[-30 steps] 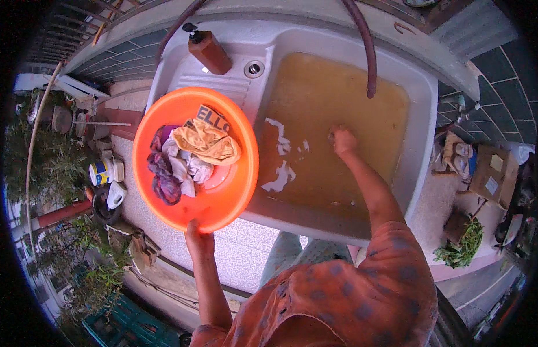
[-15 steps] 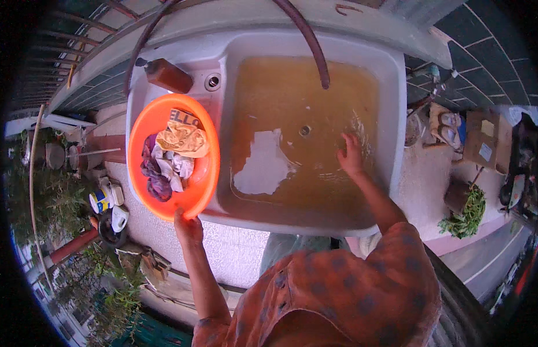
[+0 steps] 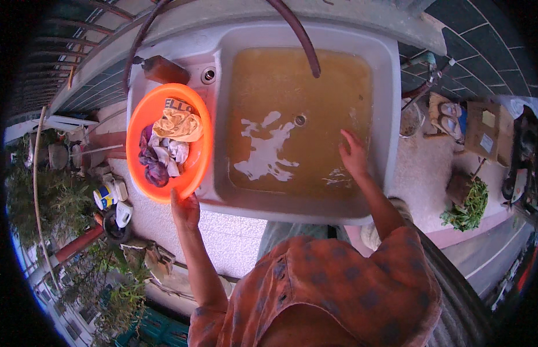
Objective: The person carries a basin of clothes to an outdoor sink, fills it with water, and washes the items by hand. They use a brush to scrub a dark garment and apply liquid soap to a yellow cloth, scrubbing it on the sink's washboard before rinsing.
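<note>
The left hand grips the near rim of an orange basin, which sits on the drainboard left of the sink and holds crumpled wet cloths. A dark hose dips into the murky brown water. The right hand, fingers spread, rests in the water near the sink's right wall.

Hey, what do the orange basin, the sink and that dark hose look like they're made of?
The orange basin looks like moulded plastic: bright even colour, smooth glossy rim. The sink seems a pale moulded tub, perhaps plastic or composite, with rounded matte walls; I can't tell which. The hose looks like rubber or soft plastic, since it curves freely.
</note>
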Demonstrator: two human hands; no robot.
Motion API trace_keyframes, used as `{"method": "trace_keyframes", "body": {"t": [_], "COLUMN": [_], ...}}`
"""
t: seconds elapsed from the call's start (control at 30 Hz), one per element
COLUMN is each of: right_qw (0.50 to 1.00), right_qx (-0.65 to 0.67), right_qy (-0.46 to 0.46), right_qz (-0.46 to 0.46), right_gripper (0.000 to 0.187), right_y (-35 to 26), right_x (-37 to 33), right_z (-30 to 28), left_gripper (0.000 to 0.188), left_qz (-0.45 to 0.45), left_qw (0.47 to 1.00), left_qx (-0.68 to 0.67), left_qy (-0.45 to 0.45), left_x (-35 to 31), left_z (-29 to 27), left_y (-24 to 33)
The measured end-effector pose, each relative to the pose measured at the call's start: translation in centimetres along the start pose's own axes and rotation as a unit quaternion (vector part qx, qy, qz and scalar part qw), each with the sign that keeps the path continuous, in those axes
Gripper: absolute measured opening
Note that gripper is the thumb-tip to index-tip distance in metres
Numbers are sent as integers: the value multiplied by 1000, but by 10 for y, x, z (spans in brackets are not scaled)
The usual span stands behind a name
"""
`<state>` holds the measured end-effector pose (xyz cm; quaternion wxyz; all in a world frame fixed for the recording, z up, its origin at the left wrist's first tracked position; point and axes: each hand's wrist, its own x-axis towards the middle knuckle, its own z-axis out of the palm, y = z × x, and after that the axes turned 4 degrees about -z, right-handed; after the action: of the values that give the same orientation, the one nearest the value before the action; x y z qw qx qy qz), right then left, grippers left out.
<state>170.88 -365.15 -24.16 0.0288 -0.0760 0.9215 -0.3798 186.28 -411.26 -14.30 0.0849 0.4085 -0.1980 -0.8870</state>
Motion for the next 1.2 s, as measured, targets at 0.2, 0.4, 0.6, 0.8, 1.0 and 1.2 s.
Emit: {"method": "trace_keyframes", "body": {"t": [0.2, 0.4, 0.6, 0.8, 1.0, 1.2], "right_qw": [998, 998, 992, 983, 977, 978], "right_qx": [31, 22, 116, 134, 148, 85], "right_qy": [32, 37, 31, -2, 19, 129], "right_qz": [-40, -43, 31, 128, 151, 137], "right_gripper": [43, 45, 45, 45, 51, 51], "right_y": [-6, -18, -28, -37, -101, -84], "right_x": [19, 44, 17, -25, -12, -17], "right_z": [-2, 1, 2, 33, 69, 46], "left_gripper": [34, 35, 33, 38, 41, 39], "left_qz": [12, 27, 2, -32, -149, -94], "left_qw": [998, 998, 997, 988, 975, 967], "left_qx": [-10, 3, 19, 126, 160, 217], "left_qy": [64, 62, 80, 82, -30, -92], "left_x": [-4, -23, -41, 15, 61, 58], "left_z": [5, 15, -16, -23, -3, 11], "left_y": [-9, -13, -11, 29, 68, 66]}}
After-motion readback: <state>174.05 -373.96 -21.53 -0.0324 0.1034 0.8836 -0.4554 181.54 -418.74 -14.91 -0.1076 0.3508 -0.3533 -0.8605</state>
